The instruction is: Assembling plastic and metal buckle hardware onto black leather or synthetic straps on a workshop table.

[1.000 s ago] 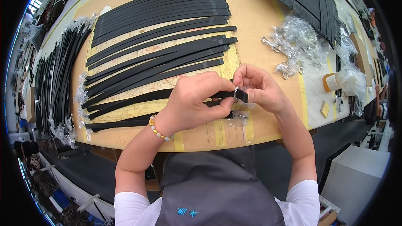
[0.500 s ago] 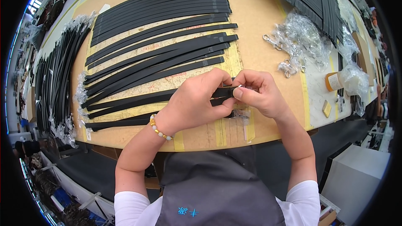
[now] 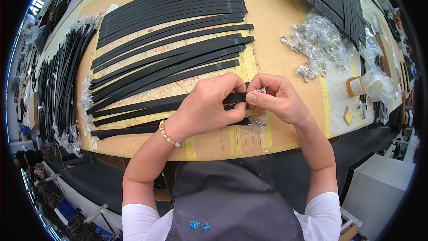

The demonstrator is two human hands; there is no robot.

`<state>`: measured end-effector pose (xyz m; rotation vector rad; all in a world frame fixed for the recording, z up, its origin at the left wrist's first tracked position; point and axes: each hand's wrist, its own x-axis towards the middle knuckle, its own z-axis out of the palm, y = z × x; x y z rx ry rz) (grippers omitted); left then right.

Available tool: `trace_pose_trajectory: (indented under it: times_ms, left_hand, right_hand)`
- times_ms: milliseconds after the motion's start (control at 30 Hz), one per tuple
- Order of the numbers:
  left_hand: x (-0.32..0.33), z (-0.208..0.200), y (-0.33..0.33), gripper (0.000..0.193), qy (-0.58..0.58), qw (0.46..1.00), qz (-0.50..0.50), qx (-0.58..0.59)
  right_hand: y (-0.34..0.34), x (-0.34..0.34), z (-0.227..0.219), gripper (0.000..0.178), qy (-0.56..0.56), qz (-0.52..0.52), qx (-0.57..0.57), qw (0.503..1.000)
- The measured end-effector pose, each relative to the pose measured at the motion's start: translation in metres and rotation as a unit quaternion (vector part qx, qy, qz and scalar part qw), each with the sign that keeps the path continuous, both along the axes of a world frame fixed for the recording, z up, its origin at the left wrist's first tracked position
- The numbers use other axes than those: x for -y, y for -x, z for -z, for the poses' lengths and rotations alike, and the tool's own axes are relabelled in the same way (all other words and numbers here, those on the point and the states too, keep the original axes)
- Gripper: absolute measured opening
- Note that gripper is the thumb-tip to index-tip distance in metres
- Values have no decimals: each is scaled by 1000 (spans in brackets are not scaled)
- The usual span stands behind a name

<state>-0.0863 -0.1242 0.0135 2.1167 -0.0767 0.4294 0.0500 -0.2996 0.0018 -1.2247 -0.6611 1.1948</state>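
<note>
Both hands meet over the near right part of the board, on the end of one black strap (image 3: pixel 235 98). My left hand (image 3: pixel 213 101) pinches the strap between thumb and fingers. Thumb and forefinger of my right hand (image 3: pixel 276 97) close on the strap's tip, where a bit of clear plastic peeks out; any hardware there is hidden by the fingers. Several more black straps (image 3: pixel 165 64) lie side by side to the left, running under my left hand. Just below my hands, a plastic-wrapped metal fitting (image 3: pixel 255 122) sits at the end of another strap.
Plastic-wrapped metal snap hooks (image 3: pixel 318 44) are heaped on the right, with a stack of black straps (image 3: pixel 327 2) behind. An amber tub (image 3: pixel 355 87) and a small yellow block (image 3: pixel 347 115) stand near the right edge. Finished-looking strap bundles (image 3: pixel 67 80) lie far left.
My right thumb has shifted slightly left over the strap's tip, covering the shiny bit that showed there. My left hand has hardly moved.
</note>
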Motion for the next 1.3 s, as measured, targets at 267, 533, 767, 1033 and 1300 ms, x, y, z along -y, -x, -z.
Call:
trace_pose_trajectory:
  times_ms: [267, 533, 767, 1033, 1300]
  left_hand:
    - [0, 1, 0, 19, 2, 1000, 0, 0]
    - [-1, 5, 0, 20, -14, 1000, 3, 8]
    - [-1, 13, -1, 22, -39, 998, -5, 39]
    - [3, 4, 0, 31, 33, 999, 0, 5]
    - [-5, 4, 6, 43, 147, 985, 71, -48]
  right_hand:
    - [-2, 1, 1, 16, -6, -6, 10, 1000]
    - [1, 0, 1, 16, 8, 3, 44, 999]
    - [4, -1, 1, 17, 11, 6, 106, 994]
    - [11, -5, -2, 12, 20, 12, 156, 988]
    - [16, -6, 5, 16, -31, 35, 159, 986]
